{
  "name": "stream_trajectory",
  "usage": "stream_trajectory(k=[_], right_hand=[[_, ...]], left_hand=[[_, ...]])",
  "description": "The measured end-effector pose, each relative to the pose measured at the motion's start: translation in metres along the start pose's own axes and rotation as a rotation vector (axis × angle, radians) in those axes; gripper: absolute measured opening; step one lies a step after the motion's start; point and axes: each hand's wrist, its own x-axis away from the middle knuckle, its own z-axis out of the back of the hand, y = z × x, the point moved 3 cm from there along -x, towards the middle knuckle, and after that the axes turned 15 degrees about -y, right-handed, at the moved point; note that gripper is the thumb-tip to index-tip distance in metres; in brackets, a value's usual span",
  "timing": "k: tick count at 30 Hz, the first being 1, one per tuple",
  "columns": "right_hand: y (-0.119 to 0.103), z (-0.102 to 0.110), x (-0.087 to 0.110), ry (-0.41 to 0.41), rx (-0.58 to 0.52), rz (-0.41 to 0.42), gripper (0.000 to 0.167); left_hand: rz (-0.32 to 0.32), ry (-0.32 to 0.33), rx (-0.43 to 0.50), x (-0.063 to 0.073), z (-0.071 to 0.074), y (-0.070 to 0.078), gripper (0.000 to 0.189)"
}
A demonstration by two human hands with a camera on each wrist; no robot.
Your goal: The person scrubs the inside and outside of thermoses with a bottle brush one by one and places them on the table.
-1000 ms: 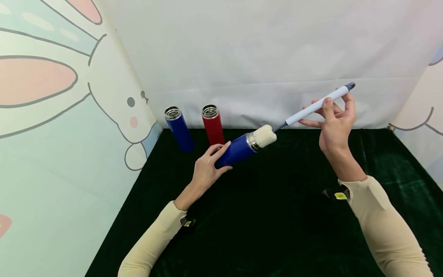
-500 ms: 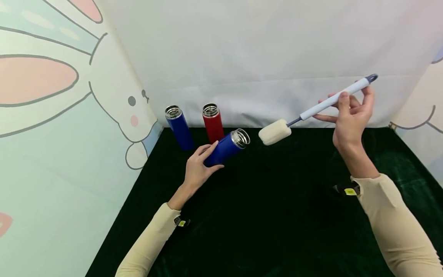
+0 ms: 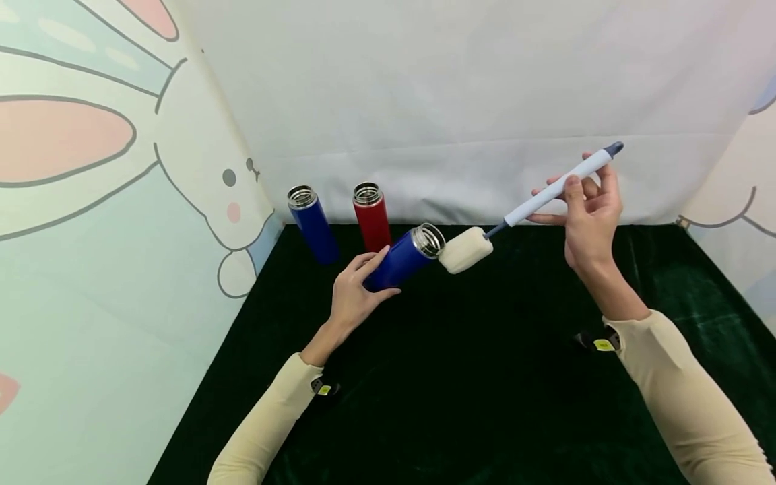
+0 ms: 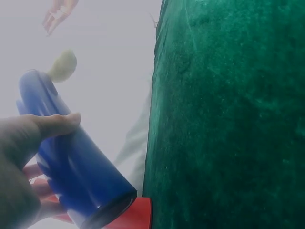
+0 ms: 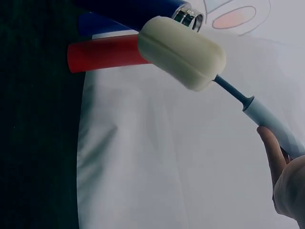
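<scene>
My left hand grips a blue bottle, tilted with its open metal mouth up and to the right. In the left wrist view the thumb lies across the bottle and the fingers wrap behind it. My right hand holds a bottle brush by its pale blue handle, thumb on top. The brush's white sponge head is outside the bottle, right at its rim; whether they touch I cannot tell. The right wrist view shows the sponge head in front of the bottle's neck.
A second blue bottle and a red bottle, both uncapped, stand upright at the back left of the dark green cloth. A white wall sheet rises behind them. At the left is a wall with a rabbit drawing.
A second ago the sponge head sat partly in the bottle's mouth. It came out to the right, then moved back left toward the rim. The held bottle shifted left, then slightly right again.
</scene>
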Motion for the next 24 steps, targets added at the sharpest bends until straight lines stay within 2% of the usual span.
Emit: stream_trajectory(k=[13, 18, 24], right_hand=[[0.000, -0.011, 0.006, -0.104, -0.008, -0.017, 0.035], [0.000, -0.015, 0.006, -0.114, -0.071, -0.011, 0.033], [0.000, -0.025, 0.003, -0.134, -0.156, 0.022, 0.034]], left_hand=[[0.079, -0.010, -0.063, -0.003, -0.006, -0.004, 0.084], [0.103, -0.023, -0.077, -0.003, -0.007, -0.005, 0.083], [0.088, -0.044, -0.083, -0.003, -0.009, -0.003, 0.083]])
